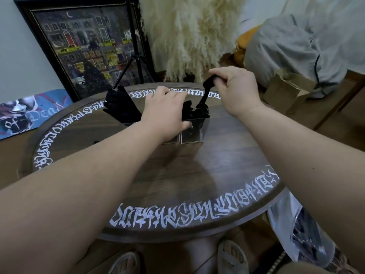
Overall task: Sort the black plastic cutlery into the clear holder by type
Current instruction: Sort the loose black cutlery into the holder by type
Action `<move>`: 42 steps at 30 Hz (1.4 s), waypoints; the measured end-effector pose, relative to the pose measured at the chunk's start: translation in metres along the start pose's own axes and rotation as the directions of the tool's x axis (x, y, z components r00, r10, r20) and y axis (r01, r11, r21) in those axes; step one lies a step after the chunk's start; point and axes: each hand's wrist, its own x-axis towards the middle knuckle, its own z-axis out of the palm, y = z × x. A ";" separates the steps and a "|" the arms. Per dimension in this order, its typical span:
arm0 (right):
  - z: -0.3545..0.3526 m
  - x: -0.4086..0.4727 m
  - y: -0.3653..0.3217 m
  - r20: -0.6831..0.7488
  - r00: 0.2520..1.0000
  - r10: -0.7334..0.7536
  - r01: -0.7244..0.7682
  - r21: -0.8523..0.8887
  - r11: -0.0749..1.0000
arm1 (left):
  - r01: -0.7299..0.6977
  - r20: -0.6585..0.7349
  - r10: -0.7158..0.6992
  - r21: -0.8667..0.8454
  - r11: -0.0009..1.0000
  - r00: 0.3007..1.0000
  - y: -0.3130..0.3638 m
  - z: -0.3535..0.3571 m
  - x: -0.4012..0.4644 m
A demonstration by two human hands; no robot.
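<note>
Both hands are seen over a round table (197,175) in the head view. A black bundle (209,82) of cutlery is pinched by the right hand (235,89), fingers and thumb curled round its upper end; the bundle hangs down at a tilt, its lower end meeting the pieces already standing in the right end of the holder (194,133). Which type is held cannot be told, since the shapes are blurred. The holder is gripped by the left hand (167,113) at its middle, the thumb laid on the near clear wall and the fingers bent over the top toward the far side. The holder is placed on the far half of the table, upright, with a divider visible in its near wall. A fan of cutlery (120,105) is seen leaning out of its left end, and spoons (201,111) are stacked in the right end, bowls up. White lettering (177,216) is painted in a ring round the table's edge. Behind the table a framed picture (83,46) is leaned on the wall, with a tripod (136,62) before it and pale plumes (189,32) beside it. Two sandalled feet (231,256) are visible below the table's near rim.
</note>
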 end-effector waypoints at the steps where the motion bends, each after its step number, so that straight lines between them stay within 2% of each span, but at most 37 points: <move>1: 0.006 -0.001 0.002 0.055 0.998 0.000 0.000 -0.007 1.000 | -0.003 0.001 0.003 0.005 1.000 1.000 0.000 0.002 0.001; 4: 0.017 -0.006 0.008 0.228 0.973 0.041 -0.046 0.016 0.999 | -0.008 -0.022 0.008 -0.005 1.000 1.000 -0.002 0.007 0.003; 8: 0.021 -0.019 0.016 0.456 0.886 0.083 -0.174 0.160 0.972 | -0.013 -0.057 0.011 -0.022 1.000 0.998 -0.002 0.011 0.004; 10: 0.024 -0.025 0.018 0.517 0.853 0.067 -0.194 0.196 0.961 | -0.014 -0.068 0.013 -0.014 1.000 0.998 -0.002 0.013 0.004; 13: 0.035 -0.029 0.023 0.451 0.892 0.017 -0.095 0.150 0.984 | -0.017 -0.082 0.017 -0.001 1.000 0.996 -0.001 0.014 0.003; 15: 0.040 -0.029 0.023 0.400 0.917 0.016 -0.088 0.163 0.983 | -0.020 -0.085 0.021 0.018 1.000 0.996 0.000 0.015 0.003; 19: 0.040 -0.031 0.024 0.405 0.914 0.023 -0.072 0.106 0.992 | -0.026 -0.066 0.031 0.067 0.997 0.997 0.001 0.012 0.001; 22: 0.027 -0.042 0.019 0.386 0.922 0.029 -0.066 0.085 0.994 | -0.032 -0.113 0.035 0.031 0.999 0.993 -0.001 0.006 -0.012; 26: 0.011 -0.071 0.002 0.136 0.990 -0.040 0.021 0.139 0.990 | -0.086 -0.301 0.052 -0.103 0.991 0.952 -0.016 0.000 -0.055; 28: 0.011 -0.085 -0.011 0.067 0.993 -0.097 0.085 0.166 0.982 | -0.040 -0.327 -0.010 -0.148 0.988 0.945 -0.033 0.000 -0.082; 32: 0.034 -0.101 -0.049 0.174 0.965 -0.197 0.153 0.236 0.960 | 0.264 -0.213 -0.301 -0.187 0.946 0.929 -0.081 0.009 -0.132; 34: 0.052 -0.105 -0.071 0.263 0.930 -0.255 0.197 0.229 0.953 | 0.448 -0.079 -0.465 -0.166 0.879 0.882 -0.106 0.015 -0.151; 36: 0.074 -0.105 -0.092 0.376 0.881 -0.288 0.222 0.208 0.953 | 0.564 0.063 -0.560 -0.116 0.818 0.826 -0.127 0.020 -0.165; 38: 0.098 -0.102 -0.113 0.476 0.822 -0.312 0.246 0.196 0.949 | 0.598 0.172 -0.579 -0.086 0.797 0.797 -0.144 0.026 -0.174; 42: 0.145 -0.093 -0.150 0.643 0.710 -0.286 0.270 0.127 0.954 | 0.557 0.265 -0.517 -0.104 0.824 0.814 -0.158 0.038 -0.176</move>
